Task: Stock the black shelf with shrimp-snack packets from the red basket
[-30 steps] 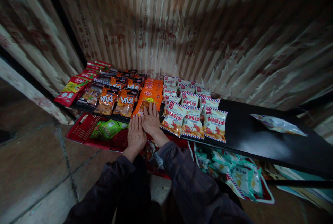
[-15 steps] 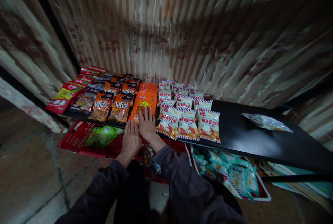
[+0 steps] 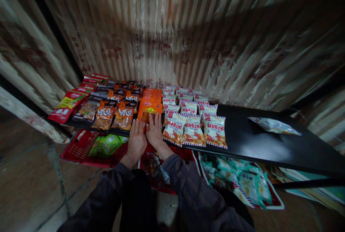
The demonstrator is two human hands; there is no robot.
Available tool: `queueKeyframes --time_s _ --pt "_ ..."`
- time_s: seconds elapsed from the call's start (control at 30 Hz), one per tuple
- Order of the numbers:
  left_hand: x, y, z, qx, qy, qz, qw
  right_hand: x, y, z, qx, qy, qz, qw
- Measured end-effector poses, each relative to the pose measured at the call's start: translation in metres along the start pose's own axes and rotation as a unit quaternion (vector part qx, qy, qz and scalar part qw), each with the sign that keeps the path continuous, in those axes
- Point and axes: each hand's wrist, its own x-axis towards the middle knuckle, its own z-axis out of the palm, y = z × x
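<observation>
Both my hands lie at the front edge of a black shelf (image 3: 242, 142), by a row of overlapping orange packets (image 3: 151, 103). My right hand (image 3: 155, 133) rests flat, fingers stretched, on the near end of the front orange packet. Just left of it, my left hand (image 3: 137, 141) is laid out straight, its fingertips at the packet's lower left corner, beside the black-and-orange packets (image 3: 123, 116). To the right of the orange row stand rows of white snack bags (image 3: 192, 127). Neither hand is wrapped round anything.
Red packets (image 3: 64, 107) and dark packets (image 3: 85, 109) lie at the shelf's left end. One white bag (image 3: 273, 125) lies apart on the right. Below are a red basket (image 3: 78, 151) with a green bag (image 3: 107, 145) and another holding teal bags (image 3: 248, 181). Striped sheeting (image 3: 161, 34) hangs behind.
The view has shifted slightly. My left hand has moved a little right and down relative to the shelf, while my right hand stays on the orange packet, whose near end looks more raised.
</observation>
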Motion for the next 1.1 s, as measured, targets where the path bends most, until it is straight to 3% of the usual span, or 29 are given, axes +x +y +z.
queueKeyframes --time_s 0.13,0.23,0.53,1.1 --pt "0.030 -0.003 0.013 -0.041 -0.015 -0.054 0.998 0.012 -0.004 0.002 0.047 0.047 0.087 0.994" --pt "0.045 -0.006 0.024 -0.031 -0.036 -0.083 0.995 0.021 -0.003 0.003 0.060 0.050 0.108 0.991" --pt "0.034 -0.006 0.050 -0.033 -0.007 -0.105 0.994 0.030 0.006 0.009 0.084 0.046 0.104 0.990" --pt "0.039 -0.004 0.044 0.001 -0.023 -0.105 0.994 0.032 0.000 0.007 0.057 0.022 0.134 0.989"
